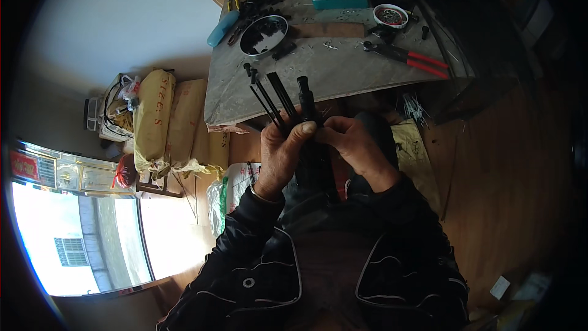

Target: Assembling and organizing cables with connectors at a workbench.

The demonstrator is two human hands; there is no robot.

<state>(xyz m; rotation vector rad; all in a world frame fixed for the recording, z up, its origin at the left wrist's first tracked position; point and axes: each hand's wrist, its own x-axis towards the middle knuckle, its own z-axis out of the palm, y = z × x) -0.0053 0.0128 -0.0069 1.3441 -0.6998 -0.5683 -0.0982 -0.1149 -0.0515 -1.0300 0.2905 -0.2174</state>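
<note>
Black thin metal rods [269,95]: your left hand [278,153] is gripping them fanned; your right hand [349,141] is pinching the black ribbed shaft [306,101]; keep alignment steady.

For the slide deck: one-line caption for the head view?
Left hand and right hand grip a bundle of thin black rods in front of a cluttered worktable with red-handled pliers.

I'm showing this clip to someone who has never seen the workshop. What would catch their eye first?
First, the two hands in the middle: the left hand grips a bundle of thin black rods that fan upward, while the right hand pinches a thicker black piece beside them. Next, the red-handled pliers on the worn table beyond, near a round dark bowl. Lastly, the bright window at lower left.
</note>
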